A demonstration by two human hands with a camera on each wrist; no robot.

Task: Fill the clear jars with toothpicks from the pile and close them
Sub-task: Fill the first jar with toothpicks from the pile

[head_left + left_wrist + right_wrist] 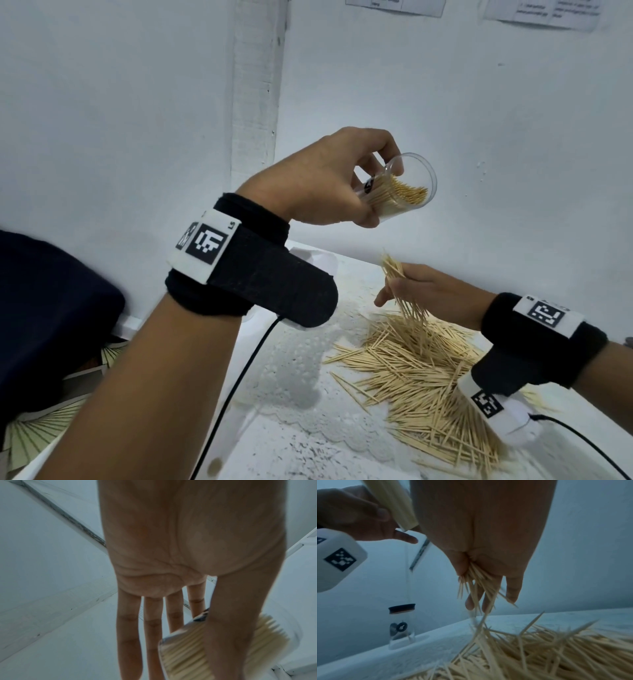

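My left hand (376, 192) holds a clear jar (411, 192) in the air, tilted with its open mouth to the right. The jar is partly filled with toothpicks (407, 197). In the left wrist view the thumb lies across the jar (185, 649). Lower right, my right hand (397, 287) grips a loose bundle of toothpicks (407, 301) just above the toothpick pile (428, 377); some hang and slip down from the bundle (476, 577). A second clear jar (402, 626) with a black lid stands upright by the wall.
The pile lies on a white textured table cover (291, 359) against a white wall (445, 102). A black cable (246, 370) runs down from my left wrist. Another cable (582, 442) trails from the right wrist. A dark cloth shape (51, 308) fills the left side.
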